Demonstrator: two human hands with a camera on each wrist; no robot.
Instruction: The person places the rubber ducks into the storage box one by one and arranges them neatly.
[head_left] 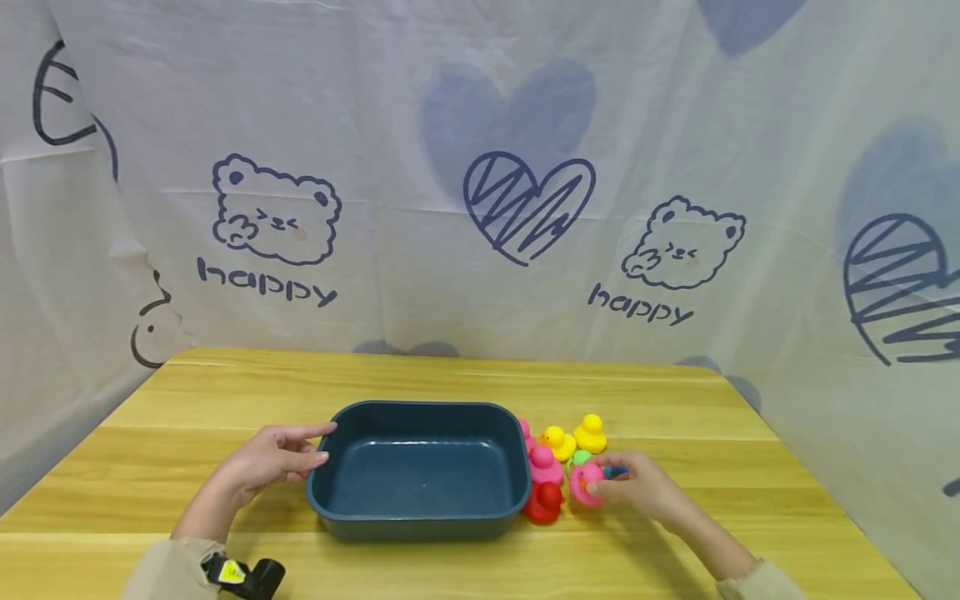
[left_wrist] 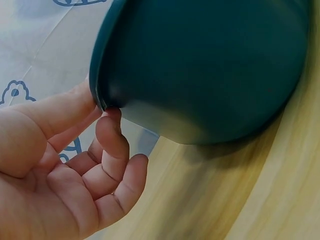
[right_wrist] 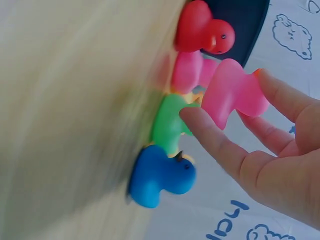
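Observation:
My left hand (head_left: 258, 462) pinches the left rim of a dark teal plastic basin (head_left: 423, 528); the left wrist view shows the rim (left_wrist: 98, 92) between thumb and finger. At the basin's right side my right hand (head_left: 643, 492) pinches a pink rubber duck (right_wrist: 231, 92) between thumb and fingers. A red duck (head_left: 542, 505) and another pink duck (head_left: 545, 469) sit between that hand and the basin. Near the fingertips in the right wrist view are a green duck (right_wrist: 167, 122) and a blue duck (right_wrist: 157, 177), both on the table.
Two yellow ducks, one nearer the basin (head_left: 558, 444) and one farther right (head_left: 591, 435), stand behind the others. One more pink duck (head_left: 526, 433) is partly hidden by the basin's wall. Behind the wooden table (head_left: 450, 371) hangs a printed white cloth (head_left: 405, 150).

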